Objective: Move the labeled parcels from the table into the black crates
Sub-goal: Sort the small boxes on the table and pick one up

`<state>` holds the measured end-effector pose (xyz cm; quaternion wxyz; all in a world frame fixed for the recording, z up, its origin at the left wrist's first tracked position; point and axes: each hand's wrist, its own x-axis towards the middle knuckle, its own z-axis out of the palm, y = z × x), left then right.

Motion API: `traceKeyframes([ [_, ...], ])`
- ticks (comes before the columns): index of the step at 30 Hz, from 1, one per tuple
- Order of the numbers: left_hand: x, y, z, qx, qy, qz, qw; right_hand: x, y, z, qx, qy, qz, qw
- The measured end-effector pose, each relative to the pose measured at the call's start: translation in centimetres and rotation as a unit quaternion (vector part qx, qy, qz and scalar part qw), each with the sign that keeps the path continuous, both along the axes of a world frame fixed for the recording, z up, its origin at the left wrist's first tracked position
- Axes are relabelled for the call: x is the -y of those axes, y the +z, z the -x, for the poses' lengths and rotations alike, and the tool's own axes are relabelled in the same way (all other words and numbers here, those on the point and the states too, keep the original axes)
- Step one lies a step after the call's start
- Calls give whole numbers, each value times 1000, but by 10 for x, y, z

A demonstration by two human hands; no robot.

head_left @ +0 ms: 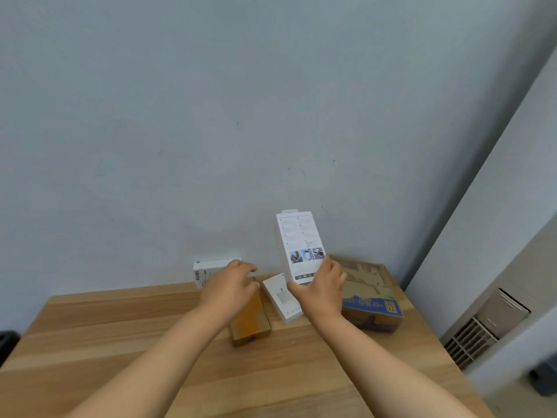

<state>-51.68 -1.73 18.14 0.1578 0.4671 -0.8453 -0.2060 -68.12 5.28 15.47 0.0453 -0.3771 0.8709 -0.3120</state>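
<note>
Several parcels stand at the far edge of the wooden table (120,342). A white box with a barcode (208,271) lies against the wall. In front of it are a flat brown box (251,322) and a small white box (281,298). A tall white printed box (300,242) leans upright on the wall, beside a cardboard box with blue print (372,294). My left hand (232,285) hovers over the brown box's far end, fingers spread and holding nothing. My right hand (324,285) is spread at the tall box's lower edge, its fingertips in front of the box. No grip shows.
A dark object, possibly a crate (7,345), shows at the left edge beside the table. A grey unit with a vent grille (482,327) stands on the right against the side wall. A dark thing (542,381) sits on the floor at the lower right.
</note>
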Motion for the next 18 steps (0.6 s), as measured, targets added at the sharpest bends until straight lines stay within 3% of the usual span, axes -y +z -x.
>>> traceKeyframes([
  [5,12,33,-20,-114,66,-65,989,10,25,-63,-8,65,77,995],
  [12,22,64,-56,-308,103,-187,927,16,50,-113,-33,139,130,981],
  [16,27,77,-82,-323,105,-161,927,20,68,-111,30,233,106,966],
  [18,29,85,-93,-312,98,-152,933,24,82,-102,41,234,107,966],
])
